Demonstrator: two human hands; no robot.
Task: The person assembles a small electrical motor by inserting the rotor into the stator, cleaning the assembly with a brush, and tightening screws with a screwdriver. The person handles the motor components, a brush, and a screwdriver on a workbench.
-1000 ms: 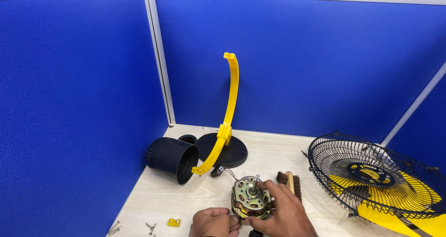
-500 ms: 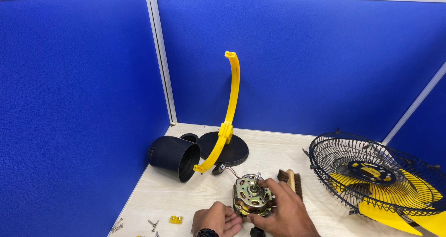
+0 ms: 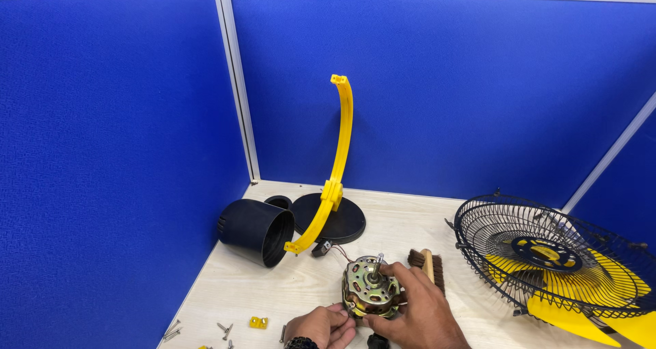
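Note:
A round fan motor [image 3: 370, 295] with a metal casing, copper windings and an upright shaft sits on the light wooden table [image 3: 239, 294] near its front edge. My right hand [image 3: 417, 311] wraps around the motor's right side, fingers on its top rim. My left hand [image 3: 320, 326] touches the motor's lower left edge with its fingertips. A thin wire runs from the motor toward the yellow curved fan stand [image 3: 334, 178] on its black round base [image 3: 345, 220].
A black motor housing [image 3: 253, 231] lies on its side at the left. A wooden brush [image 3: 429, 267] lies right of the motor. A black wire fan guard [image 3: 547, 253] rests over yellow blades [image 3: 581, 321] at the right. Several screws [image 3: 222, 328] and a small yellow clip [image 3: 257, 322] lie front left. Blue partition walls enclose the desk.
Both hands stay on the motor. The view has tilted down a little, so more of the table front, screws and left hand show.

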